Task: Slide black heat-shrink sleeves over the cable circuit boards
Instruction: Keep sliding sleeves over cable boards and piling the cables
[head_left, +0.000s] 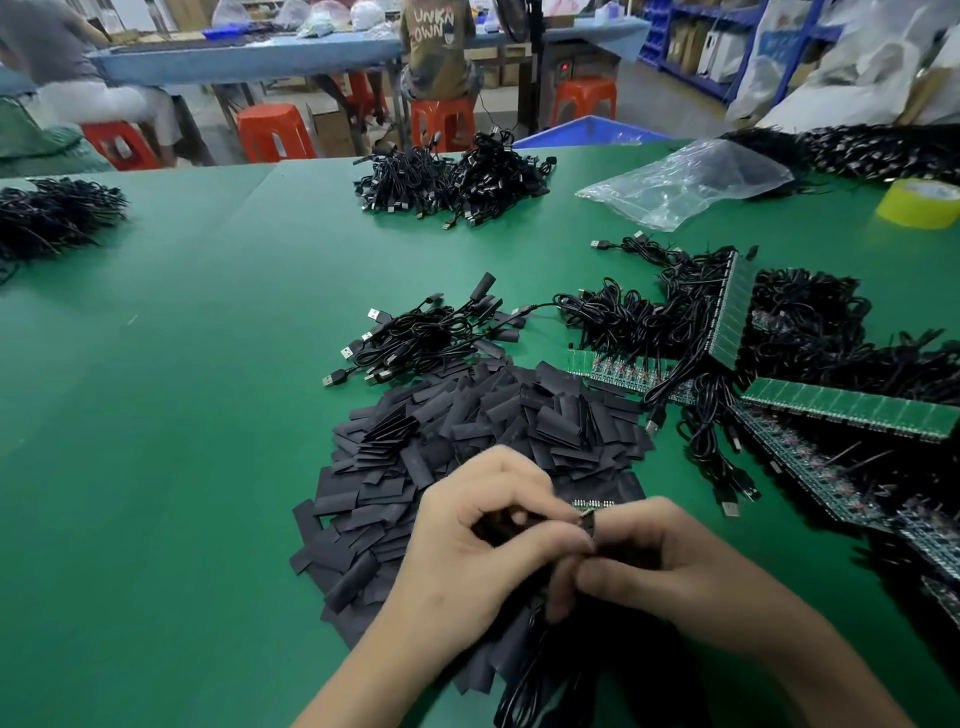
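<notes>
Both hands meet low in the middle of the view, above a pile of flat black heat-shrink sleeves (467, 431). My left hand (478, 540) pinches a black sleeve (506, 522) between thumb and fingers. My right hand (670, 561) grips a small circuit board (588, 516) whose tip shows between the two hands. The board's black cable (530, 680) hangs down toward me. How far the sleeve covers the board is hidden by my fingers.
Sleeved USB cables (421, 338) lie beyond the pile. Green board panels with attached cables (727, 322) spread at the right. Cable heaps (452, 179) sit at the far side of the green table (182, 415), along with a clear plastic bag (685, 182) and yellow tape roll (919, 202).
</notes>
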